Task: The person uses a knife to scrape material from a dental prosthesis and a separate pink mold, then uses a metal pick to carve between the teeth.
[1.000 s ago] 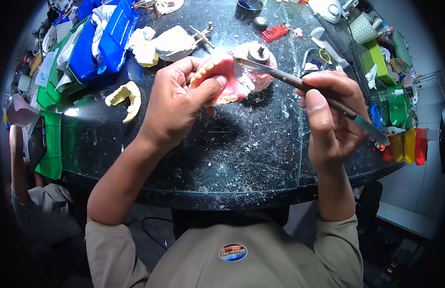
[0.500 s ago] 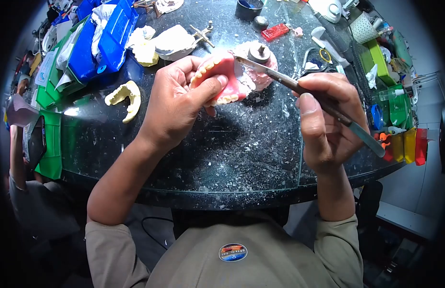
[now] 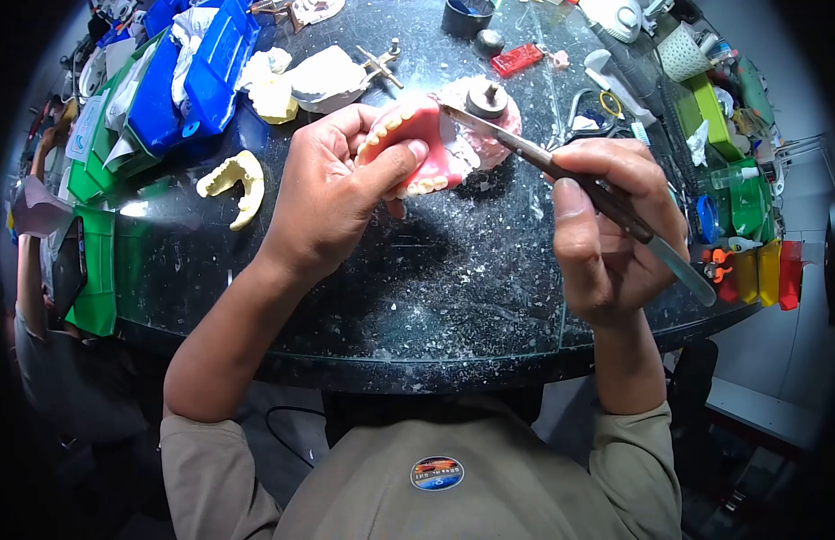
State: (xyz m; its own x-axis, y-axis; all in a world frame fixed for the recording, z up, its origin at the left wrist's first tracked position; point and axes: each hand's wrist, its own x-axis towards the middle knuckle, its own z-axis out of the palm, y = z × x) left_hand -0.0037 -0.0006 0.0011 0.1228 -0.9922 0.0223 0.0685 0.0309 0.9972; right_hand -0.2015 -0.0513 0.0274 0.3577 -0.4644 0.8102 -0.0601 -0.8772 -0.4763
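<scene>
In the head view, my left hand (image 3: pixel 323 193) grips a pink wax denture (image 3: pixel 442 160) with cream-coloured teeth, the thumb pressed into its inner side. White plaster shows along the denture's right edge. My right hand (image 3: pixel 615 229) is closed around the dark handle of a wax knife (image 3: pixel 536 155), held like a pen. The knife's metal tip meets the denture's upper right edge, while its broad rear blade sticks out below the hand. Behind the denture stands a pinkish plaster lump (image 3: pixel 503 135) topped by a round grey metal piece (image 3: pixel 487 97).
A cream horseshoe-shaped piece (image 3: pixel 248 184) lies left of my left hand. Blue bins (image 3: pixel 221 63) and a green bin (image 3: pixel 93 270) line the left side. White plaster blocks (image 3: pixel 329 79), a red block (image 3: pixel 516 60) and scissors (image 3: pixel 579 121) lie farther back. Another person's arm (image 3: pixel 30 279) shows at far left.
My right hand has tilted the wax knife slightly, its rear blade swinging down while the tip stays at the denture's edge. My left hand and the denture keep their place.
</scene>
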